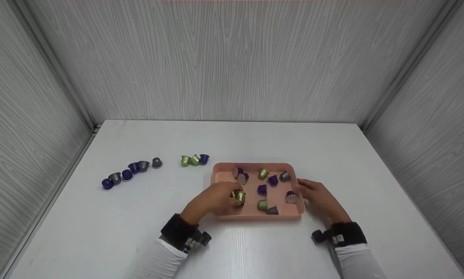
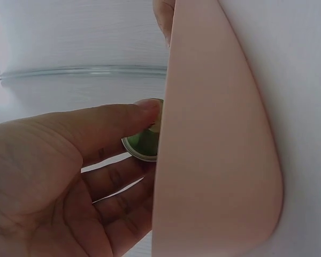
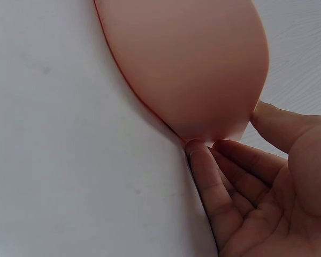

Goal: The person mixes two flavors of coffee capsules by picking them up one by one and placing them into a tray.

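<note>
A pink tray (image 1: 259, 217) with coffee capsules scattered in it lies on the white table. Over its left part, my left hand (image 1: 218, 197) pinches a green coffee capsule (image 1: 240, 196) between thumb and fingers. The left wrist view shows the thumb on this green capsule (image 2: 143, 143), partly hidden behind the tray's wall (image 2: 214, 134). At the tray's right end, my right hand (image 1: 323, 199) holds the side. Thumb and fingertips touch the tray's outer wall (image 3: 198, 69) in the right wrist view. Inside the tray are purple capsules (image 1: 273, 180), green capsules (image 1: 263, 205) and grey capsules (image 1: 285, 176).
Left of the tray, a slanting line of purple and grey capsules (image 1: 143, 166) lies on the table (image 1: 169, 133). Two green capsules (image 1: 185, 161) and a purple capsule (image 1: 204, 159) sit close together just beyond the tray's left corner. Grey wood-grained panels (image 1: 232, 62) enclose the back and sides.
</note>
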{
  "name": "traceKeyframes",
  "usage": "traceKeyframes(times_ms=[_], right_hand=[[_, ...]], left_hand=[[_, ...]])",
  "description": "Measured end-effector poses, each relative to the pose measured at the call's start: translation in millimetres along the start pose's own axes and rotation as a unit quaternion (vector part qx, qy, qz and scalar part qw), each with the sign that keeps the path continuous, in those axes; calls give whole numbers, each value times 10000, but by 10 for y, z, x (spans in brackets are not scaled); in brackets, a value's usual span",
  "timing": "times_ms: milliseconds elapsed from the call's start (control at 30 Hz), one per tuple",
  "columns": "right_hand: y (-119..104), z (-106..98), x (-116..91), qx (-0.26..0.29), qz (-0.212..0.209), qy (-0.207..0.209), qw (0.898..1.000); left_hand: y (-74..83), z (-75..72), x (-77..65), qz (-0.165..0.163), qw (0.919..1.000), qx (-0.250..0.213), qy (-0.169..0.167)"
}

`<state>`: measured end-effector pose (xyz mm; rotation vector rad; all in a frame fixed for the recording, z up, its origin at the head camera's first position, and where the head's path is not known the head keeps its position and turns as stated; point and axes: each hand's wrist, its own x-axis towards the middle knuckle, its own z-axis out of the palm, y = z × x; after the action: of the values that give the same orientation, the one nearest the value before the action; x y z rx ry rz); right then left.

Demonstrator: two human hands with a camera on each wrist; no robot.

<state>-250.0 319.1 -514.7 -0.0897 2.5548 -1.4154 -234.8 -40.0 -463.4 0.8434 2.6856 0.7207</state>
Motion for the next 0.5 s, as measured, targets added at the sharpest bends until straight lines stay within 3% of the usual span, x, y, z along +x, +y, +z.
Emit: traceKeyframes(times_ms=[200,500], right_hand=[[-12,-6,-14,18,-51,-27,10000],[11,-6,5,-135,8,-5,9999]], left_hand=[[9,17,-9,388,9990,199,59],[25,2,-23,760,9968,192,-170]])
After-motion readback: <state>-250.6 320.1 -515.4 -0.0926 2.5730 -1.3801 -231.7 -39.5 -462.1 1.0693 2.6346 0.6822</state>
